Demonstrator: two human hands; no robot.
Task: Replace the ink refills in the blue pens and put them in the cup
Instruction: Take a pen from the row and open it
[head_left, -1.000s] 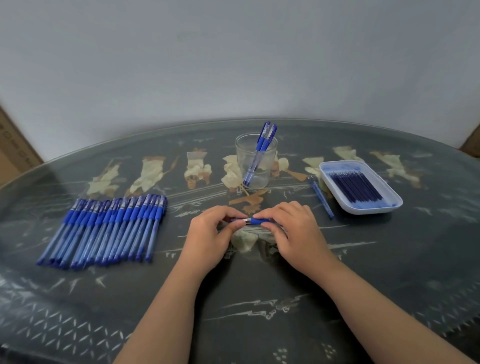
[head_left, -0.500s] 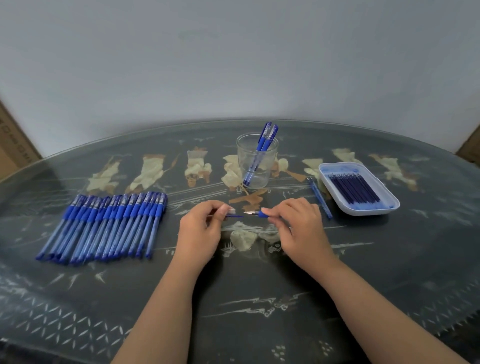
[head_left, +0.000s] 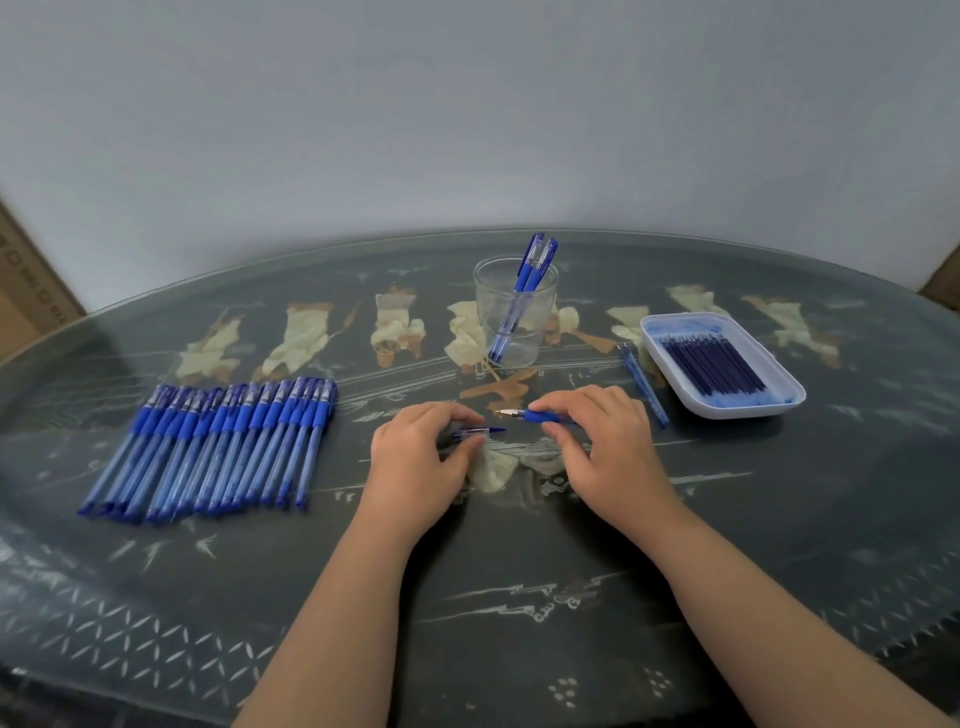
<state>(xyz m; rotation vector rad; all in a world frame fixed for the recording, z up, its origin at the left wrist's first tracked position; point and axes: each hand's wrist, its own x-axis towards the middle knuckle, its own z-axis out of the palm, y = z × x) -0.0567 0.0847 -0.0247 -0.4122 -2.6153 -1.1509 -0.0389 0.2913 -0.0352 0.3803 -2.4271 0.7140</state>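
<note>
- Pen (head_left: 540, 415) first: pinched in the right hand (head_left: 608, 447), fingers curled round the rubber sleeve, grip closed firm on it. Low over the surface (head_left: 519, 597); touching or not, can't tell.
- Lying pretty much flat, long axis left-to-right, metal tip poking left out of the grip, barrel hidden under the fingers.
- Over in the left hand (head_left: 415, 462): cap (head_left: 472, 432) pinched between thumb and fingertips, so that grip is closed too, with nothing else in it.
- Worth noting the gap: cap and tip near each other but not touching, cap a bit lower in view and closer to the body.
- Key bit for the next move, just guessing: with the tip end facing the left hand, probably best to put the cap down, take the front end with that freed grip and unscrew, with the right hand holding the barrel.
- Refills (head_left: 714, 371) sitting in the white tray (head_left: 727, 411), off right and further back, so way nearer the right hand.
- Can't make out the loose blue stick (head_left: 644, 387) just left of the tray: spent refill or pen part, no idea.
- Cup (head_left: 535, 332) straight back from the gap between the hands, two pens (head_left: 524, 280) leaning in it already.
- Loads left to do, going by the row (head_left: 218, 447) of capped pens lined up left of the left hand.
</note>
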